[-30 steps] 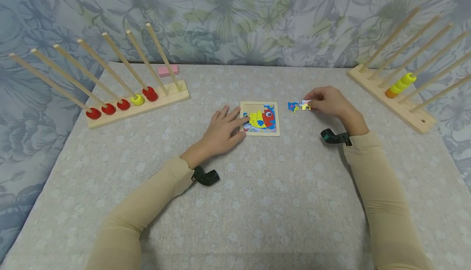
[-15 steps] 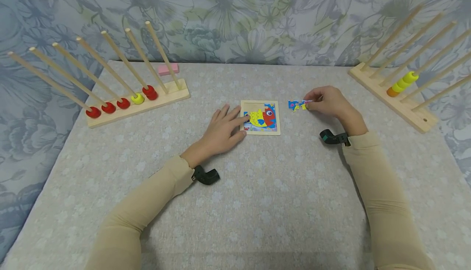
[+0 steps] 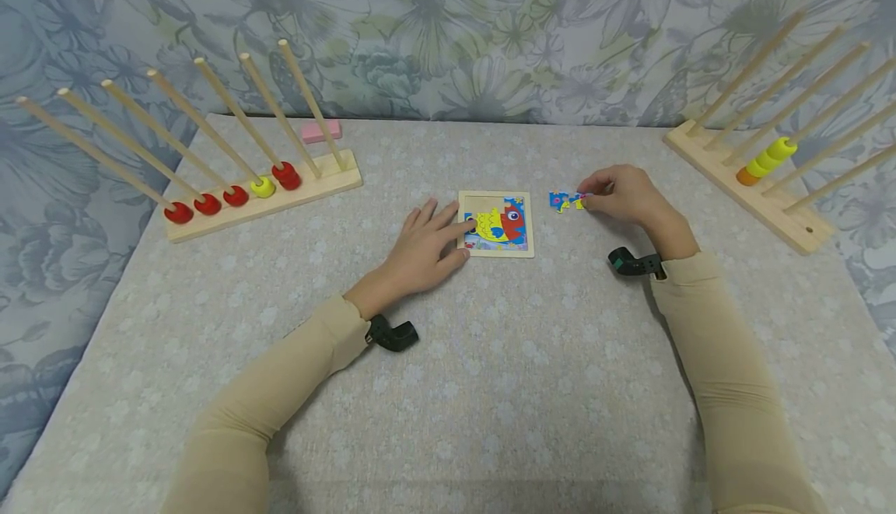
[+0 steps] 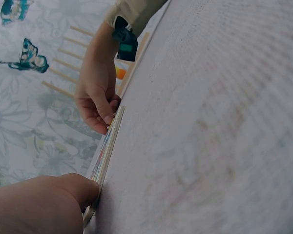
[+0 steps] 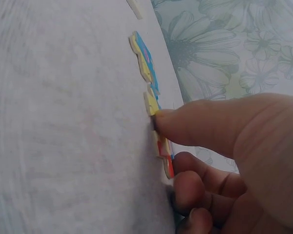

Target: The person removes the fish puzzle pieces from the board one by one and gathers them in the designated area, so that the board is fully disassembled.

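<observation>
My left hand (image 3: pixel 420 253) lies with fingers spread at the left side of a small wooden-framed fish puzzle (image 3: pixel 514 253). Its index finger rests on the picture, and the thumb is at the frame's lower left corner. To the right of the frame, my right hand (image 3: pixel 623 194) pinches a puzzle piece (image 5: pixel 151 103) with yellow and red on it between thumb and fingers, low over the cloth. Fingers hide much of that piece. Right beside it lies another puzzle piece (image 5: pixel 145 58), blue and yellow. Bare wood shows at the top left inside the frame.
At the left stands a wooden peg rack (image 3: pixel 315 187) with red and yellow beads. Another peg rack (image 3: pixel 784 230), with yellow and orange beads, stands at the right. A pink block (image 3: pixel 321 131) lies at the back, near the patterned wall.
The piece in my right hand has turned and shows less past the fingers, close against the neighbouring piece. My left hand has stayed in place on the puzzle.
</observation>
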Demonstrator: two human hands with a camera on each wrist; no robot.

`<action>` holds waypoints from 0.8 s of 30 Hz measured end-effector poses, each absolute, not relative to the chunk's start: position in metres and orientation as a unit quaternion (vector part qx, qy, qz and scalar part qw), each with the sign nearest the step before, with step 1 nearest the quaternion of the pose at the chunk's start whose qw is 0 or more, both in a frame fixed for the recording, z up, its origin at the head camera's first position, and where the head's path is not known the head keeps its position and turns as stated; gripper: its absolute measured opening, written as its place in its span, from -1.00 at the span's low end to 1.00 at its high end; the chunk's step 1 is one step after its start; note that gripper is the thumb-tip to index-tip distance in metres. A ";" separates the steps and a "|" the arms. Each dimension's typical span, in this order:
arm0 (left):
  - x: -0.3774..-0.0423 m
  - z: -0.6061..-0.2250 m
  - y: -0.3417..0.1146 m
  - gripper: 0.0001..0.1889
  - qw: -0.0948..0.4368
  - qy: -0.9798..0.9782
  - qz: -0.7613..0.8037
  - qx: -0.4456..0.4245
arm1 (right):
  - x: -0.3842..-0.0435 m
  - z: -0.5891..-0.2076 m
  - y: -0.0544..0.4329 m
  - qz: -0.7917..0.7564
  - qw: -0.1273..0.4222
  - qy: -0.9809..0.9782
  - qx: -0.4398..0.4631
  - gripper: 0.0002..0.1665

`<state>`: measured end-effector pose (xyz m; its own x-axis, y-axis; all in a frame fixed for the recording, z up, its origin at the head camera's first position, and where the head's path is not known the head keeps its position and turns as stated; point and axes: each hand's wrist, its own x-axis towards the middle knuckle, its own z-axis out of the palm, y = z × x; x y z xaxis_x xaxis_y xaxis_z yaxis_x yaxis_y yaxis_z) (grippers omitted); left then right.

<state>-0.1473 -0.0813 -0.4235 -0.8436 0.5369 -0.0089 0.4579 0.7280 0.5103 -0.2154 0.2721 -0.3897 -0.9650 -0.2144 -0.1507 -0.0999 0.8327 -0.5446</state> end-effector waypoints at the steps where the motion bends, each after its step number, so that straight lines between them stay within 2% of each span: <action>1: -0.147 -0.424 -0.081 -0.45 0.079 0.926 0.252 0.268 | -0.215 -0.390 0.272 -0.279 0.104 0.951 -0.083 -0.72; 16: -0.147 -0.423 -0.083 -0.45 0.081 0.925 0.256 0.269 | -0.216 -0.388 0.274 -0.282 0.106 0.950 -0.080 -0.71; 24: -0.146 -0.421 -0.082 -0.44 0.087 0.926 0.256 0.265 | -0.214 -0.377 0.247 -0.303 0.101 0.940 -0.120 -0.70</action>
<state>-0.1464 -0.0823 -0.4212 -0.8441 0.5356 -0.0257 0.4464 0.7284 0.5197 -0.2135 0.2467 -0.3769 -0.9505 -0.2875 -0.1176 -0.1646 0.7873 -0.5942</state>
